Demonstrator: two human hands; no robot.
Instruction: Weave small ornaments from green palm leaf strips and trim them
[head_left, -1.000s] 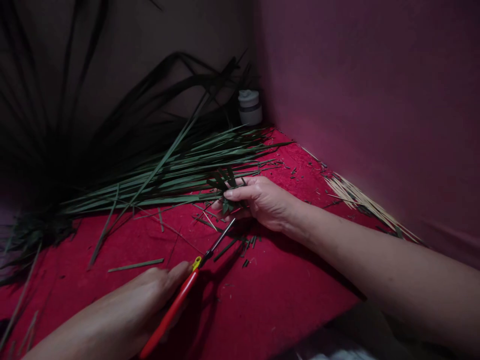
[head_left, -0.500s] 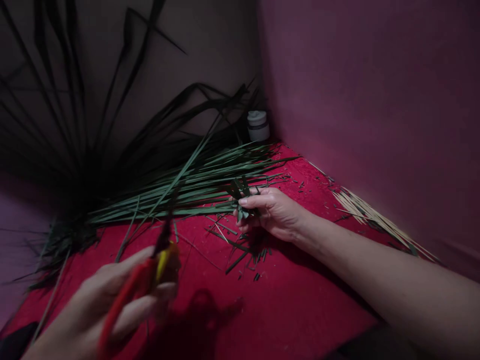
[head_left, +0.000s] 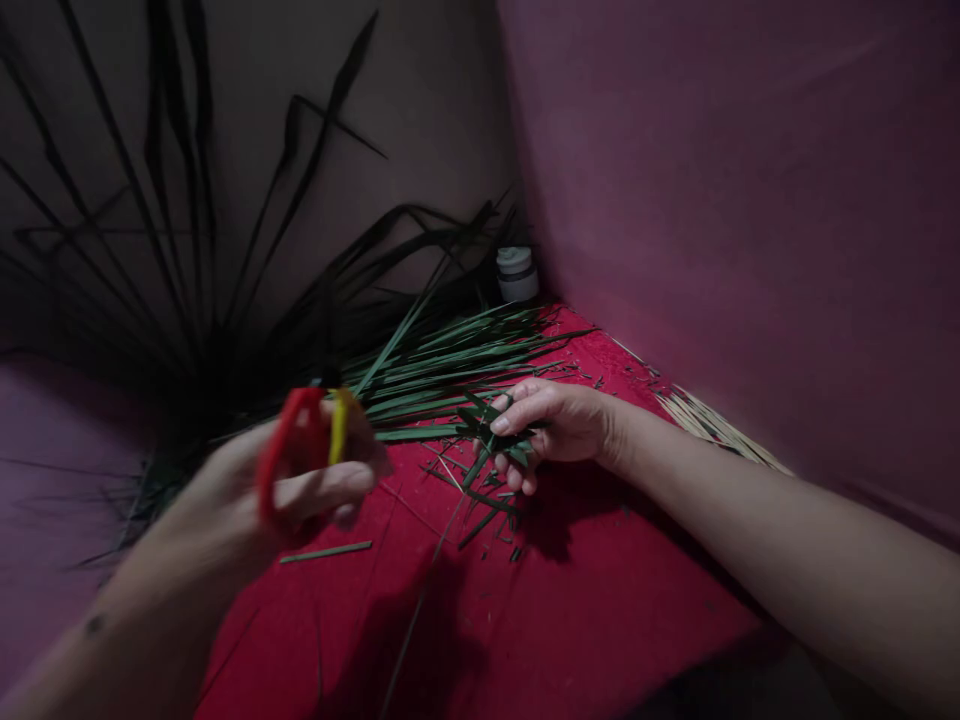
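Note:
My left hand (head_left: 307, 490), slightly blurred, grips a pair of scissors (head_left: 289, 450) with red and yellow handles. Its thumb and fingers sit in and around the loops, and the dark blades point away from me, hard to make out. To the right, my right hand (head_left: 547, 425) pinches a small folded piece of green leaf strips (head_left: 517, 452) between thumb and fingers. Several pointed leaf ends stick out of it, and a thin stem trails down toward me. The two hands are apart, both above the red cloth (head_left: 570, 610).
Behind the hands lies a pile of long green leaf strips (head_left: 450, 365), with dark fronds leaning on the wall. A white lidded jar (head_left: 517, 275) stands in the corner. Pale thin sticks (head_left: 720, 430) lie along the right wall. Leaf scraps (head_left: 487, 525) litter the cloth.
My left hand has moved up and forward with the scissors. The leaf piece in my right hand has turned, showing more leaf tips and a trailing stem. A short green strip now shows on the cloth.

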